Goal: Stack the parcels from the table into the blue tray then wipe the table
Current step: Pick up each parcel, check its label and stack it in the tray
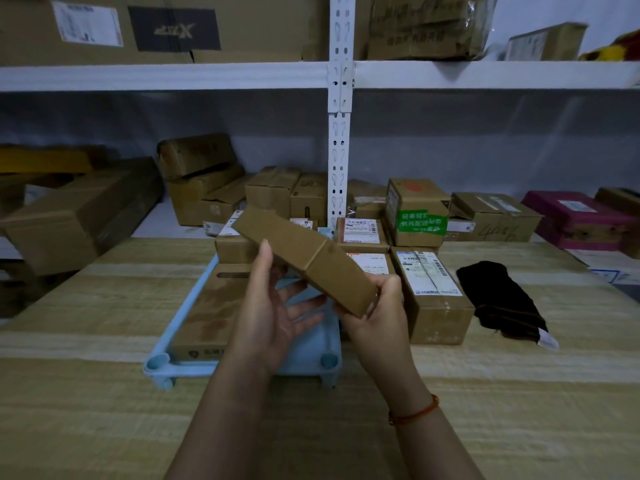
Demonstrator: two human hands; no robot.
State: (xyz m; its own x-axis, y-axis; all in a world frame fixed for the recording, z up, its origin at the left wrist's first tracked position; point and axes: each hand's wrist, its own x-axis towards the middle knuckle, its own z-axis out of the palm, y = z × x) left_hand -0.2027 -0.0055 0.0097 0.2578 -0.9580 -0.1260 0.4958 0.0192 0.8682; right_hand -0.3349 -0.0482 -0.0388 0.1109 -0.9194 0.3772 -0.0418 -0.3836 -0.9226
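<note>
The right hand (377, 306) grips the near end of a flat brown parcel (304, 258), fingers curled round its lower corner with the thumb on the side facing the camera. The left hand (273, 306) is spread beneath it, fingers straight and relaxed, thumb reaching up to touch the parcel's long near edge; whether the palm bears any of the weight is hard to tell from this angle. The parcel is tilted, its far end higher and to the left, held in the air above the blue tray (311, 362). A thin red-orange band (414, 410) circles the right wrist.

The tray sits on the wooden table (104, 393), its near corners showing round sockets. Inside, along the left side, lies a long brown box (207, 313), and another box (235, 247) stands at the tray's far end. Just right of the tray, on the table, a labelled carton (433, 292) lies lengthwise, with more labelled parcels behind it, one carrying a green sticker (420, 221). Further right, a black cloth (502, 299) lies crumpled on the table, apart from the cartons.

Behind the table runs a white metal shelf rack (341, 133), its lower level crowded with cardboard boxes and a magenta box (575, 216) at the right.
</note>
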